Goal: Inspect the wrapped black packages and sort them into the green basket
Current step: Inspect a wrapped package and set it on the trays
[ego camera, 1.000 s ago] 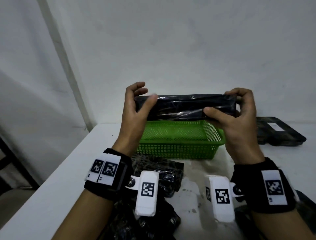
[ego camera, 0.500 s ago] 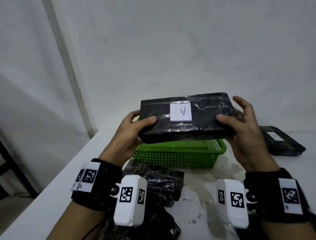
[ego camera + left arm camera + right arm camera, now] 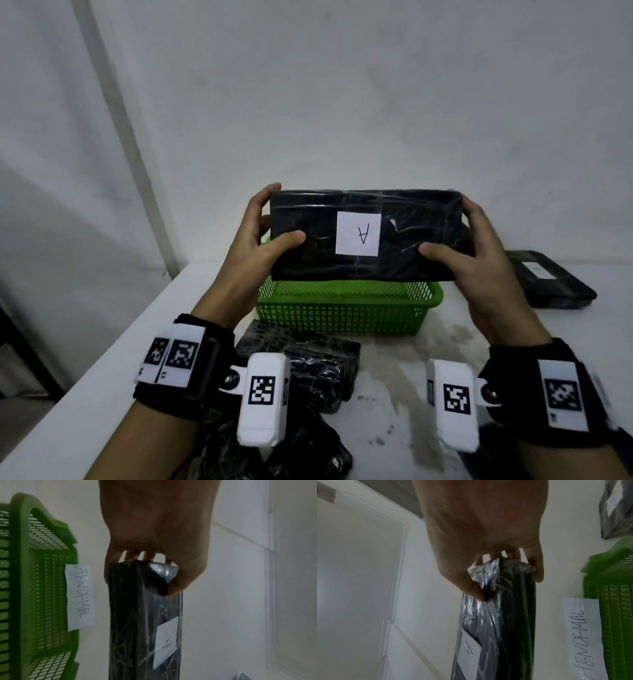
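White desk against a bare wall: your left hand (image 3: 255,246) and right hand (image 3: 479,253) grip the wrapped black package (image 3: 364,236) above the green basket (image 3: 346,308), now tilted label-up, its "A" sticker (image 3: 358,233) readable for sorting.

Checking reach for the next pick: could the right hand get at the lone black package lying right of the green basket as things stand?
Probably not yet: the right hand grips one end of the held package. The way to the lone package looks free.
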Demonstrator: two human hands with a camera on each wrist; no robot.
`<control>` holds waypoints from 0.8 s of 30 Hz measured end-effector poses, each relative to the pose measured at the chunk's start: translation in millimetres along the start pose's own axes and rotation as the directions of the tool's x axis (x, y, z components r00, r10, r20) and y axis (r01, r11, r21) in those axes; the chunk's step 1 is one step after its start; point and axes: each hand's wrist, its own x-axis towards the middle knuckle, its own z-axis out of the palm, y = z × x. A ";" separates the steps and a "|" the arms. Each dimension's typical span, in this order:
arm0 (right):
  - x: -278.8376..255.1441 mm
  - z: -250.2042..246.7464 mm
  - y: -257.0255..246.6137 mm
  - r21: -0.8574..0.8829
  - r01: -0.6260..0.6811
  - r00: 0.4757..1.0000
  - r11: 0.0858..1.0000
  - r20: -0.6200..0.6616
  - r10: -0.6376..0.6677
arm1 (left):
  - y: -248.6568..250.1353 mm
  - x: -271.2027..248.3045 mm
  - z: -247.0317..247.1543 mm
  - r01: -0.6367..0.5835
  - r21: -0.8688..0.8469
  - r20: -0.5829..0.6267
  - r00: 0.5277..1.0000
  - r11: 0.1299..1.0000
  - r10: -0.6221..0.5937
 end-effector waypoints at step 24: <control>-14.1 43.0 -0.6 0.077 0.069 0.987 0.995 0.140 -0.079 | 39.1 9.9 68.7 0.224 0.315 0.249 0.918 0.922 -0.308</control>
